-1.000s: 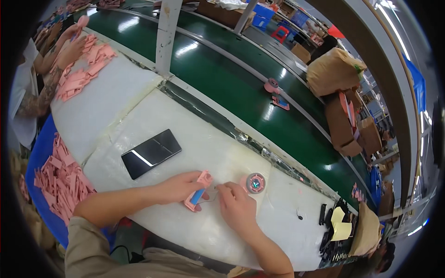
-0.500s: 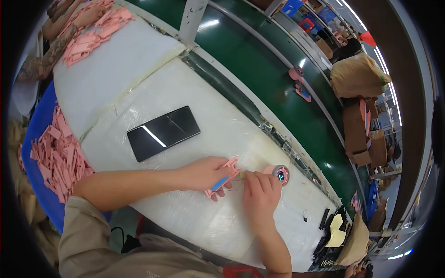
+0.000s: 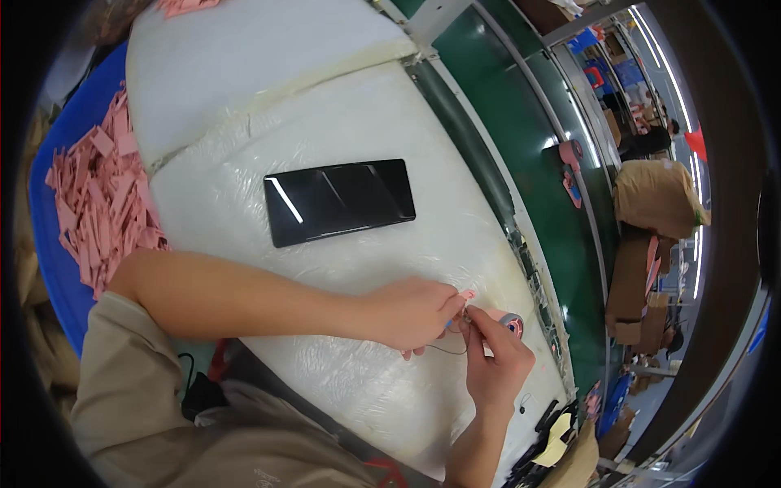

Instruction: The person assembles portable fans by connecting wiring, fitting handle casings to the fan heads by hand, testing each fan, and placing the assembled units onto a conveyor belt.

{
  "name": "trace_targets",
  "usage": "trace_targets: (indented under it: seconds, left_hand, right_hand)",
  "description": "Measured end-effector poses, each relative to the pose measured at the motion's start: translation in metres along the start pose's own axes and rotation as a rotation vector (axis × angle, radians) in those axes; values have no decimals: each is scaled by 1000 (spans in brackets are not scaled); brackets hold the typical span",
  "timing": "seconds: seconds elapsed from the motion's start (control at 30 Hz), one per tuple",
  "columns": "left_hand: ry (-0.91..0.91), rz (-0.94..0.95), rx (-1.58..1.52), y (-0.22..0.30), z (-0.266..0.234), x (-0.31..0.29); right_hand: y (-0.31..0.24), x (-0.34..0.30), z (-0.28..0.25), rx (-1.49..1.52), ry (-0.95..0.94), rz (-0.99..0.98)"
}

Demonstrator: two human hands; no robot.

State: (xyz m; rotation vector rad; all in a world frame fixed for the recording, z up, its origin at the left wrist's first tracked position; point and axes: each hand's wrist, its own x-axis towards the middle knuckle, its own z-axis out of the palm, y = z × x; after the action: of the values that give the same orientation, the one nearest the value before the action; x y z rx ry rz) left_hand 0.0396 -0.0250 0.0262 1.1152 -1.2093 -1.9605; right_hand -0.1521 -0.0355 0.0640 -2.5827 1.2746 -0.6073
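We see the left hand [image 3: 413, 315] grasping a mostly hidden pink plastic piece [image 3: 467, 295], seemingly steadying it near the worktop [image 3: 325, 382] edge facing the green belt [image 3: 525, 175], so the right hand [image 3: 499, 362] can pinch at its tip. Whether those fingertips hold the thin, curved wire [image 3: 446, 350], we cannot tell. A glossy, rectangular black slab [image 3: 342, 203] lies flat on crinkled, translucent sheeting [image 3: 268, 285].

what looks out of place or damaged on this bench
A small black piece lies alone on the white work surface beside the right forearm, apart from the bunched black parts, so it may be stray. The edging beside the green belt looks scuffed and ragged. I see no spill.
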Motion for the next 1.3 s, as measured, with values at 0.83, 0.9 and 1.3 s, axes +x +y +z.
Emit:
trace_targets:
  seconds: [0.83, 0.9, 1.3]
  left_hand:
    - [9, 117, 189, -5, 2, 4]
    - [2, 108, 194, -4, 2, 5]
    - [-84, 92, 179, -7, -1, 7]
  right_hand:
    - [7, -1, -3, 142, -64, -2]
    - [6, -1, -4, 152, -64, 2]
    - [-14, 14, -11, 279, -184, 171]
